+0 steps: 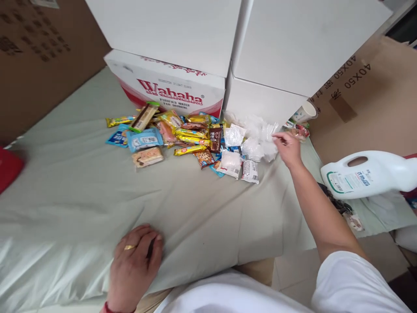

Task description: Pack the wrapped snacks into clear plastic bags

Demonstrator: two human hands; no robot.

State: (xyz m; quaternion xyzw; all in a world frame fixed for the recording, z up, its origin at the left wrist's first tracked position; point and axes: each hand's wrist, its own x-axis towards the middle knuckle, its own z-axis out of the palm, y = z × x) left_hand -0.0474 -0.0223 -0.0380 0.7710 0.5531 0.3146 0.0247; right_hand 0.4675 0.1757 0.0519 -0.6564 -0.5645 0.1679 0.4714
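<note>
My right hand (288, 148) reaches to the right end of a snack pile, thumb and fingers pinched at the edge of a crumpled clear plastic packet (269, 131). Its fingertips partly hide what they grip. More clear packets (253, 148) lie heaped beside it. My left hand (135, 261), with a ring and a red wrist band, rests palm down on the pale green cloth (202, 217) near the front edge. Its fingers are loosely bent, slightly apart from the thumb, and no object shows in it. Yellow-wrapped bars (192, 140), a brown cocoa packet (215, 139) and blue packets (145, 139) lie left of the clear ones.
Behind the snacks stand a Wahaha water carton (169, 89) and white boxes (273, 43). Brown cardboard (352, 91) closes off the right, with a paper cup (304, 112) beside it. A white detergent bottle (365, 174) lies at right. Something red (9, 169) shows at far left.
</note>
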